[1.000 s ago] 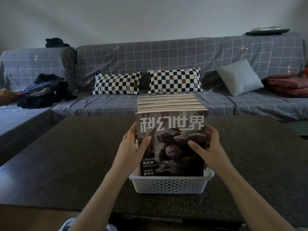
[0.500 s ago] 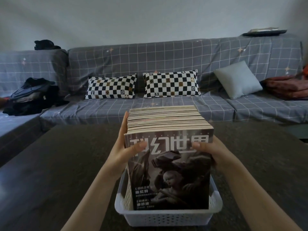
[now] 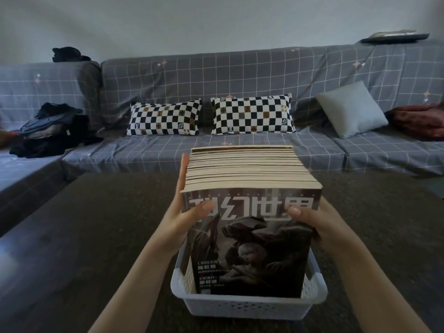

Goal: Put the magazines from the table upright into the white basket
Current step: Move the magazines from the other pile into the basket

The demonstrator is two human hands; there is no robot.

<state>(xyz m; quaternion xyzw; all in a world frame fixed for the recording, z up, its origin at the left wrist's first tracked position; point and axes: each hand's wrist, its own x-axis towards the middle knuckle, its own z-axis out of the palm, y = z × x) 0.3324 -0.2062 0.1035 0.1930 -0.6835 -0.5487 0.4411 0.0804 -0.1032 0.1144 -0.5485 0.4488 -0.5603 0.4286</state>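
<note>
A thick row of magazines [image 3: 245, 169] stands upright in the white perforated basket [image 3: 247, 306] on the dark table [image 3: 96, 236]. The front magazine [image 3: 252, 251] has a dark cover with large white characters. My left hand [image 3: 182, 219] grips the row's left side, thumb on the front cover and fingers along the edges. On the right side, my right hand [image 3: 319, 224] holds the row the same way, thumb on the cover. The basket's far end is hidden behind the magazines.
Behind the table runs a grey checked sofa [image 3: 240, 75] with two black-and-white checkered pillows [image 3: 165, 118], a pale grey cushion [image 3: 350, 109], dark clothes [image 3: 48, 131] at the left and a reddish blanket [image 3: 420, 121] at the right.
The basket with the magazines has come closer to me and lower in view. My hands have slid up from the middle of the front cover to its upper part.
</note>
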